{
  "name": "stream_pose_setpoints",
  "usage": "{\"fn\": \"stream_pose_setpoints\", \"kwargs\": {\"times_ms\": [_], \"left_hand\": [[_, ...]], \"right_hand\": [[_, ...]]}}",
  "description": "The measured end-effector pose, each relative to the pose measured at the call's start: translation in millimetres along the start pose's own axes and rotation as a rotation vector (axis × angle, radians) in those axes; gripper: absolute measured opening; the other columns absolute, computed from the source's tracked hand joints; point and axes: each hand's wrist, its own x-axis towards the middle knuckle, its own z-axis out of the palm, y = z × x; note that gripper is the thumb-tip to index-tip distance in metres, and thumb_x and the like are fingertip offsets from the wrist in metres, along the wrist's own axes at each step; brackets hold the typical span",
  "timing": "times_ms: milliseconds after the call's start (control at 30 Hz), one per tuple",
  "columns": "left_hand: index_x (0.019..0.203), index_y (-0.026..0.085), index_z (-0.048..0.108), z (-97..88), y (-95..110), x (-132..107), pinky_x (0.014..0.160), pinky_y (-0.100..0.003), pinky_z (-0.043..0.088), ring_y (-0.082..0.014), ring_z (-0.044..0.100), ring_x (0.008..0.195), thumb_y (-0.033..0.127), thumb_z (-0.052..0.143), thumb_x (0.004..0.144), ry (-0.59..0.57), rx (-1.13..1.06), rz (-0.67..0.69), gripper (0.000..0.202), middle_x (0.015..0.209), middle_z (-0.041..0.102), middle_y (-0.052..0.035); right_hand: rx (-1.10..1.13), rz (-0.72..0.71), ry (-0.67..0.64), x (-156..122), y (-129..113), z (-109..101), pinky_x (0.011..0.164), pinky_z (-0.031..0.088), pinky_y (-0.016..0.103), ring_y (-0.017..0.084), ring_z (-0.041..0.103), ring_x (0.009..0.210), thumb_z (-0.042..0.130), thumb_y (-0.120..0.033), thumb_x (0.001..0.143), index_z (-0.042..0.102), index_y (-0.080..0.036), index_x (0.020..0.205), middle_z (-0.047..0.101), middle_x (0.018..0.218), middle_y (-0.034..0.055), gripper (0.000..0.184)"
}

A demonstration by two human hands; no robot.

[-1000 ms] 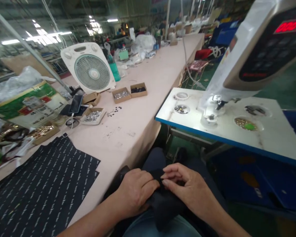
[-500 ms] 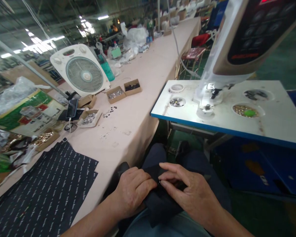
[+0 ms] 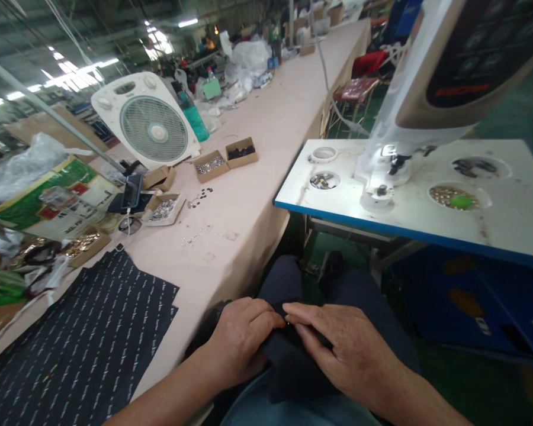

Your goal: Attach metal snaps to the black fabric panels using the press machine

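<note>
Black cloth [image 3: 293, 367] lies bunched over my lap, between both hands. My left hand [image 3: 244, 331] is closed on its left side, thumb and forefinger pinching near the middle. From the other side my right hand [image 3: 346, 343] bends over the cloth, its fingers drawn together and the thumb beneath them. A tiny shiny piece [image 3: 288, 323] glints at the right fingertips, close to the left thumb; its kind is too small to make out. The fingers and folds hide part of the cloth.
On the left table [image 3: 231, 266] lies printed dark fabric [image 3: 93, 337], near boxes of small metal parts [image 3: 163, 210] and a fan [image 3: 155, 127]. A fastening machine [image 3: 382, 171] stands on the white worktop [image 3: 333, 201] at right, with cups of parts sunk into it.
My right hand's fingers have come down flatter and closer together over the tiny shiny piece. The left hand stays on the cloth. The view has shifted slightly.
</note>
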Motion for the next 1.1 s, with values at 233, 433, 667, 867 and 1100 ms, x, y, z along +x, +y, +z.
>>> {"fn": "stream_pose_setpoints", "kwargs": {"times_ms": [233, 433, 667, 867, 1100], "left_hand": [[0.09, 0.018, 0.06, -2.1, 5, 12, 0.065, -0.025, 0.038, -0.014, 0.06, 0.074, 0.001, 0.054, 0.063, -0.053, -0.169, -0.212, 0.033, 0.081, 0.064, 0.0001], [0.083, 0.018, 0.063, -3.0, 7, 19, 0.065, -0.023, 0.036, -0.0121, 0.057, 0.072, 0.0, 0.052, 0.06, -0.108, -0.251, -0.422, 0.031, 0.078, 0.062, 0.0018], [0.076, 0.016, 0.064, -3.0, 4, 21, 0.059, -0.022, 0.033, -0.0109, 0.053, 0.066, 0.012, 0.065, 0.069, -0.221, -0.348, -0.57, 0.009, 0.07, 0.061, 0.0046], [0.083, 0.014, 0.068, -10.4, -1, 26, 0.057, -0.02, 0.035, -0.0093, 0.047, 0.064, 0.034, 0.08, 0.069, -0.426, -0.658, -0.703, 0.027, 0.072, 0.058, 0.0056], [0.083, 0.013, 0.068, -8.3, -6, 27, 0.06, -0.021, 0.031, -0.0085, 0.042, 0.064, 0.034, 0.082, 0.066, -0.485, -0.918, -0.836, 0.031, 0.07, 0.054, 0.005]], "right_hand": [[-0.058, 0.027, -0.051, -8, -8, -17, 0.094, 0.053, 0.045, 0.029, 0.069, 0.106, 0.068, -0.05, 0.083, 0.056, -0.023, 0.138, 0.073, 0.12, 0.0087, 0.062], [-0.124, 0.085, -0.018, -8, -6, 12, 0.093, 0.052, 0.046, 0.029, 0.068, 0.101, 0.082, -0.033, 0.071, 0.053, -0.022, 0.137, 0.071, 0.123, 0.0097, 0.072], [0.144, 0.294, -0.081, 4, 5, 11, 0.09, 0.052, 0.036, 0.022, 0.069, 0.1, 0.06, -0.011, 0.081, 0.061, -0.028, 0.128, 0.074, 0.113, 0.0028, 0.05], [0.574, 0.461, -0.199, 13, 3, -4, 0.089, 0.049, 0.029, 0.019, 0.068, 0.101, 0.064, -0.009, 0.074, 0.065, -0.025, 0.118, 0.074, 0.111, -0.0005, 0.047], [0.919, 0.618, -0.255, 13, 20, -1, 0.079, 0.046, 0.026, 0.018, 0.064, 0.09, 0.075, -0.018, 0.07, 0.067, -0.021, 0.115, 0.073, 0.1, 0.0001, 0.046]]}}
